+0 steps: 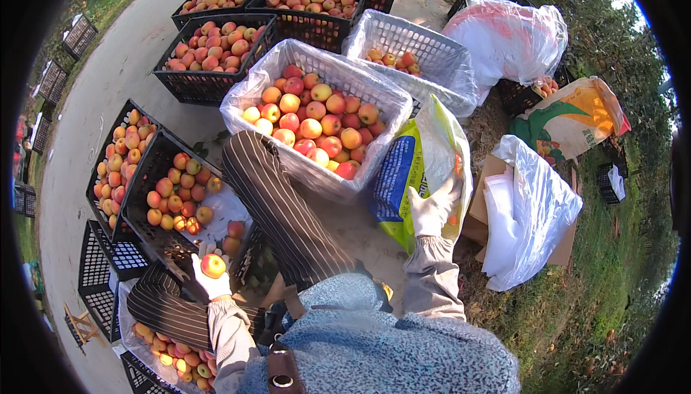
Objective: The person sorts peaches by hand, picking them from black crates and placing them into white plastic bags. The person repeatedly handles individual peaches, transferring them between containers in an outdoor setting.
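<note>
My left hand (211,280), in a white glove, holds a red and yellow apple (213,266) at the near edge of a black plastic crate (148,237). Apples (181,191) and a white sheet (220,211) lie in that crate. Gloved as well, my right hand (434,207) reaches to the mouth of a printed green and blue woven sack (399,178). Orange-red patches show beside its fingers; whether it grips anything is hidden. Ahead of my knee stands a crate lined with clear plastic (372,83), holding many red and yellow apples (316,118).
Behind it, a second lined crate (415,37) holds a few apples. Black crates of apples (213,48) stand at the back left. On my right are a cardboard box (488,172) with white sheets and plastic film, and another printed sack (572,118). Another apple crate (173,351) sits by my left leg.
</note>
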{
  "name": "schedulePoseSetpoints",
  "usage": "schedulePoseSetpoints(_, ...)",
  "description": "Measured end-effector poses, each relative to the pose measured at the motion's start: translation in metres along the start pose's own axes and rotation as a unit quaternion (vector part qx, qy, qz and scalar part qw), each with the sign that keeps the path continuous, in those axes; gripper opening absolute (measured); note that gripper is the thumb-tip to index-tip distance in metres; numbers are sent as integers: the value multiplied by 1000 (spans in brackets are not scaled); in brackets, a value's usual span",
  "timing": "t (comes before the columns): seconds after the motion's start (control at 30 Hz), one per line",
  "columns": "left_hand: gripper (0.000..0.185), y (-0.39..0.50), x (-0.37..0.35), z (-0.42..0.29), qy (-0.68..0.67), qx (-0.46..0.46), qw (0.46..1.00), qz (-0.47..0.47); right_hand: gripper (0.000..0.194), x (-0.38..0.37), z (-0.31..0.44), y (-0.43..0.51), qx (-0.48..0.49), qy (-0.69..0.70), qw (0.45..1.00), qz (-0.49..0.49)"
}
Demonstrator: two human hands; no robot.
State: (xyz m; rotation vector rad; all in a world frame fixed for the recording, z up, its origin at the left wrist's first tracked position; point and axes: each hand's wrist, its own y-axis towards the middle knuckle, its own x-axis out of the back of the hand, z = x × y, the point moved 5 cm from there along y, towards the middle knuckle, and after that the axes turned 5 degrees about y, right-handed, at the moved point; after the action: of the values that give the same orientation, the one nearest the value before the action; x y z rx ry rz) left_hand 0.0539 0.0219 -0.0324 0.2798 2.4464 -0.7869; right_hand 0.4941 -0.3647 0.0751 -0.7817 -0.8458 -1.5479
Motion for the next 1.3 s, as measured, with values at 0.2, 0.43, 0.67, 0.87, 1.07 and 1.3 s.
schedulePoseSetpoints(0.2,45,4,14,-2,102,-59,992,-49,54,-80,-15,6,-226,525,804,163)
schedulePoseSetpoints(0.43,45,17,10,4,94,18,995,-38,36,-18,5,1,-206,762,597,140)
schedulePoseSetpoints(0.67,41,22,17,4,99,7,994,-36,22,156,-89,57,-91,765,636,-56)
schedulePoseSetpoints(0.87,43,12,20,-2,74,-32,996,-39,27,139,-108,124,-113,735,656,-131)
schedulePoseSetpoints(1.07,44,12,23,2,38,-24,996,-73,31,105,-78,126,-128,689,703,-125)
schedulePoseSetpoints(1.3,48,14,24,2,108,-40,991,-70,58,106,24,52,149,216,955,-136)
